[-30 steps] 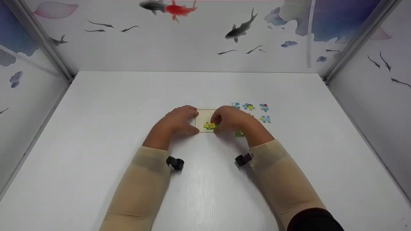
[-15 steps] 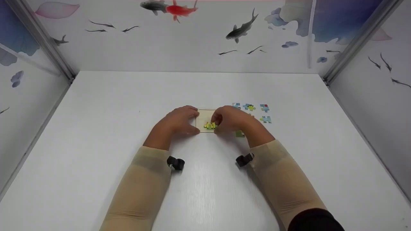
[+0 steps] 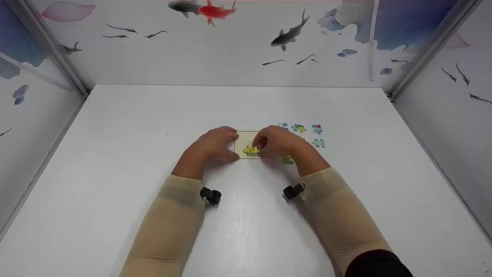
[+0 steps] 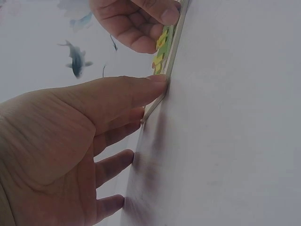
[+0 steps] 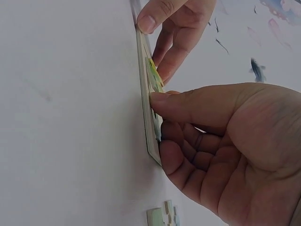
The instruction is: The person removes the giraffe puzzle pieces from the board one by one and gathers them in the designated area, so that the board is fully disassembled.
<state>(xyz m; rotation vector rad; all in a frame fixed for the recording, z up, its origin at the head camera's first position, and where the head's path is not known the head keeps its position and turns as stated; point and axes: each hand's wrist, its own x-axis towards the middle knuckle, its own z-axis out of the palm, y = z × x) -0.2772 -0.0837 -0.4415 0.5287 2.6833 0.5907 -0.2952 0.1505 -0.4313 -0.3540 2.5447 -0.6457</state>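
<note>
A small wooden puzzle board (image 3: 245, 137) lies mid-table between the two hands. My left hand (image 3: 214, 143) holds its left side, thumb at the near corner and a finger at the far one; the other fingertips reach the table. Along the board's near side sit yellow-and-green puzzle pieces (image 3: 251, 151), edge-on in the left wrist view. My right hand (image 3: 277, 141) bends over the board's right part. In the right wrist view its thumb and curled fingers pinch a puzzle piece (image 5: 156, 126), low over the board and mostly covered by them.
Right of the board lie several loose puzzle pieces (image 3: 317, 129), mostly blue, some partly behind the right hand. A green piece (image 3: 287, 160) shows below the right wrist. White panels (image 3: 230, 57) with painted fish stand at the table's back and sides.
My right thumb has shifted slightly right and up from the board's near edge, and more of the yellow-and-green pieces shows beside it. The left hand stays in place.
</note>
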